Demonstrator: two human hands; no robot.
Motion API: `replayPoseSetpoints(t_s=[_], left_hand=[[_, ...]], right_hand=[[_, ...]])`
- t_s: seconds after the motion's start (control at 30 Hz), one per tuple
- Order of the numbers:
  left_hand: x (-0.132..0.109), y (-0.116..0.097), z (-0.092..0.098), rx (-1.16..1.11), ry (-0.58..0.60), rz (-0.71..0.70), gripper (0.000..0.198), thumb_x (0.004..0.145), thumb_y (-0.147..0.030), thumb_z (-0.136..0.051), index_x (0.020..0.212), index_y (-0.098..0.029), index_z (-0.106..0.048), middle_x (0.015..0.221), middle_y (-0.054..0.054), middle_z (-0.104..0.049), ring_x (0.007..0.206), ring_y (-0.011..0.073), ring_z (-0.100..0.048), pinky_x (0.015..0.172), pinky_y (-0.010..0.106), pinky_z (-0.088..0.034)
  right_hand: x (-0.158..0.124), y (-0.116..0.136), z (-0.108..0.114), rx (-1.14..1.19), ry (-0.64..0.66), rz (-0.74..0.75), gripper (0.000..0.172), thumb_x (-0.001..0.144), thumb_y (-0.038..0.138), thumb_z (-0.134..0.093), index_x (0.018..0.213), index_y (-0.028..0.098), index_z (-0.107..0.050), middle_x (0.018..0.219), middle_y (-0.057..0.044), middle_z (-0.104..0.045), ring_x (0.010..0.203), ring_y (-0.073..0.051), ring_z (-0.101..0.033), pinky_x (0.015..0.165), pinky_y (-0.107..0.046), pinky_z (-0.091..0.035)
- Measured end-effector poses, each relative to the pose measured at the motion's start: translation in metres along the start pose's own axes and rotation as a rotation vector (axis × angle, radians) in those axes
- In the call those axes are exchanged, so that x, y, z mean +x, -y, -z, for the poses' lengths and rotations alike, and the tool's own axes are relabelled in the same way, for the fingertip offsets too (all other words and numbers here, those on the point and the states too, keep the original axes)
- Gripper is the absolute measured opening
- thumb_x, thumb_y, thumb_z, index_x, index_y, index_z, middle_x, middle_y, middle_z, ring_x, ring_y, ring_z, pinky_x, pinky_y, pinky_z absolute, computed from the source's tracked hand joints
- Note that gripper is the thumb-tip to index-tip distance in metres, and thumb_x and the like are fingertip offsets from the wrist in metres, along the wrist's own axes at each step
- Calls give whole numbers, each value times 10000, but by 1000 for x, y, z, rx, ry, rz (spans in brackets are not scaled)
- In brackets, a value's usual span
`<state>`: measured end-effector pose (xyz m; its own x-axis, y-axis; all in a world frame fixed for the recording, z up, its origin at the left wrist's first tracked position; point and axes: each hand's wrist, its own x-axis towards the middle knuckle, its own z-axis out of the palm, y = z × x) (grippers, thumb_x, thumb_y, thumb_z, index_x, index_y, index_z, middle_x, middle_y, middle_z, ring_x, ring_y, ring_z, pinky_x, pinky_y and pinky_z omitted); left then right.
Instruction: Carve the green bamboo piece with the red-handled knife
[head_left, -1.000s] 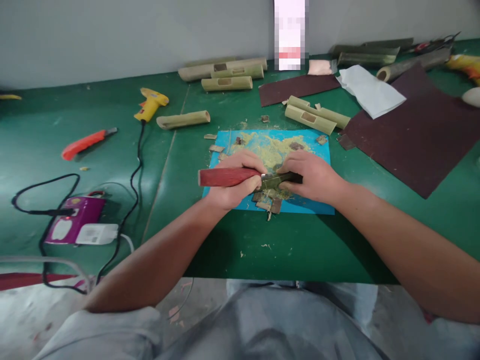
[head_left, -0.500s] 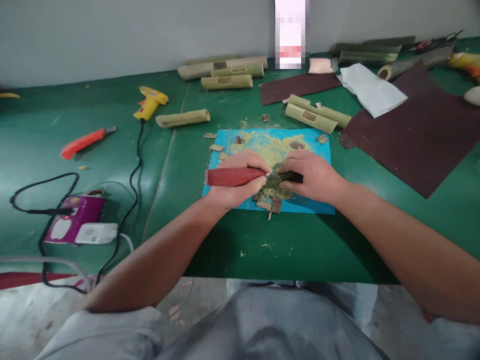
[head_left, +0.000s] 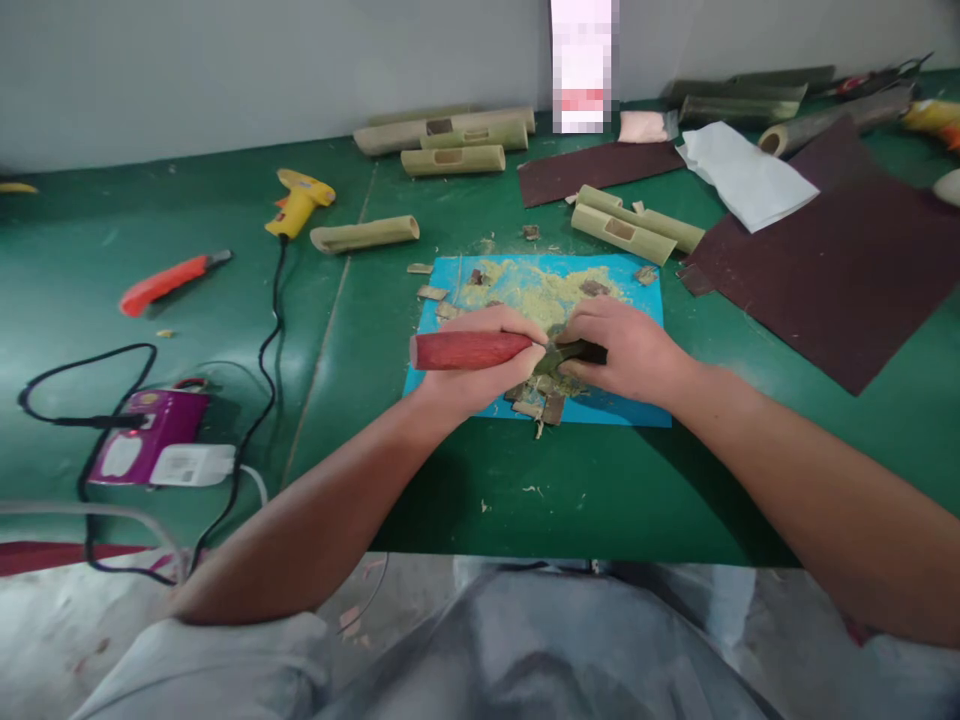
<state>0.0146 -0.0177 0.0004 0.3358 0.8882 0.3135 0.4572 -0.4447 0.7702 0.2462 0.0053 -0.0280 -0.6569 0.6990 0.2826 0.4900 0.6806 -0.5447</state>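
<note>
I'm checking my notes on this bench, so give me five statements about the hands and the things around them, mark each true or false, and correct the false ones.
1. The left hand grips a red-handled tool. True.
2. The right hand lies flat with nothing in it. False: the right hand grips a dark green piece.
3. A blue sheet lies beneath both hands. True.
4. The yellow corded tool lies right of the blue sheet. False: the yellow corded tool lies to its left.
5. A white sheet overlaps a dark brown sheet. True.
</note>
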Motion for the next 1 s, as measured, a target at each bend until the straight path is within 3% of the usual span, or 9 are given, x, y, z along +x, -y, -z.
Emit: replayPoseSetpoints(t_s=[0.23,0.63,0.77,1.0], left_hand=[[3,6,0,-23,-71,-61,118,810,-211,-660,703,-237,-705,717,-12,-720,668,163,-660,683,329,-523],[-3,14,2,-107,-97,-193,140,870,-175,-661,733,-205,-666,721,9,-653,651,138,-579,630,328,-435],[-1,16,0,-120,-132,-174,135,842,-167,-657,713,-202,-674,703,3,-657,636,134,-580,626,322,-434],[0,23,-2,-167,-232,-17,139,764,-158,-641,646,-205,-698,660,-4,-673,637,139,-606,644,313,-458]], right_hand=[[-1,1,1,-21,8,-4,146,893,305,-668,968,188,-712,966,-88,-692,937,-251,-605,832,-381,-431],[-1,0,1,5,6,-5,149,902,312,-675,963,180,-704,968,-94,-689,940,-255,-605,837,-390,-430],[-1,0,1,-1,12,0,146,894,305,-687,967,181,-708,970,-96,-695,951,-264,-610,843,-399,-438],[0,2,1,-28,17,-7,162,902,311,-687,996,182,-716,981,-94,-699,966,-259,-608,853,-387,-442]])
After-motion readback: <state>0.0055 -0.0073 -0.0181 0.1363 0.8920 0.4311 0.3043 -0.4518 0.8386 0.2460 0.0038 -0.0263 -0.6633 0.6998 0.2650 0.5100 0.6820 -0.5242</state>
